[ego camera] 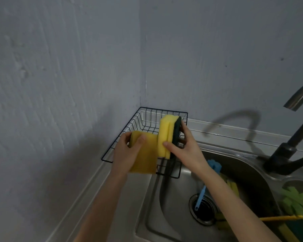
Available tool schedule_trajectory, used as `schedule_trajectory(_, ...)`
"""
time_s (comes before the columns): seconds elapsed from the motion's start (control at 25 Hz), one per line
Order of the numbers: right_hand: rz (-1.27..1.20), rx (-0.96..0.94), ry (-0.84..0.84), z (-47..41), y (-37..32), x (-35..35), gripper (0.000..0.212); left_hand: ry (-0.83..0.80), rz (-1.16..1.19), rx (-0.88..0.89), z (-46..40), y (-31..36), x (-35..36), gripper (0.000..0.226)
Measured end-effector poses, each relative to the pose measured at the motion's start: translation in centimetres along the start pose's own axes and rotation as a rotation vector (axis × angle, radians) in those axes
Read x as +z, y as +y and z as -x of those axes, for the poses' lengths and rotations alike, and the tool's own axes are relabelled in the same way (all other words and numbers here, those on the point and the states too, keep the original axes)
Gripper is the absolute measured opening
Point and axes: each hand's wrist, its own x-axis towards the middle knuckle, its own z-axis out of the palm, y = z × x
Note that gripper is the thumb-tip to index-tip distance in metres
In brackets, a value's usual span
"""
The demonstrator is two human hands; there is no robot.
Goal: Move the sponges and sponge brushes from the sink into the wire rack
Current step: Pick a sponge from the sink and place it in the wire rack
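Observation:
A black wire rack [128, 125] sits in the corner on the counter, left of the steel sink [164, 215]. My left hand [128, 151] grips a flat yellow sponge [146, 154] over the rack's front edge. My right hand [184, 145] holds a second yellow sponge with a dark green scouring side [166, 135] upright over the rack, right beside the first. A blue sponge brush [202, 191] lies in the sink, its handle over the drain. More yellow sponges [233, 186] lie in the basin, partly hidden by my right forearm.
A dark faucet [290, 145] stands at the sink's right rear, its spout arching overhead. Green sponge pieces [295, 198] lie in a second basin at far right. A yellow-handled sponge brush [280, 219] pokes in at lower right. Grey walls close in behind and left of the rack.

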Motion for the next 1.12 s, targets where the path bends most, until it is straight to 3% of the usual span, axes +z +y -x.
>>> schedule_trajectory(0.28, 0.179, -0.007, 0.055, -7.4, 0.1, 0.6, 0.088, -0.238, 0.059, -0.044, -5.5, -0.6, -0.7, 0.063)
schedule_trajectory(0.52, 0.414, 0.005, -0.078, -14.7, 2.0, 1.6, 0.085, -0.157, -0.069, -0.023, -9.2, -2.4, 0.3, 0.069)
schedule_trajectory(0.84, 0.949, 0.043, -0.294, -23.0, 7.5, 5.3, 0.078, -0.158, -0.247, 0.015, -12.8, -4.9, 1.1, 0.071)
schedule_trajectory(1.12, 0.998, 0.028, -0.338, -25.5, 11.4, 7.6, 0.071, -0.163, -0.274, 0.041, -14.9, -5.8, 1.8, 0.065)
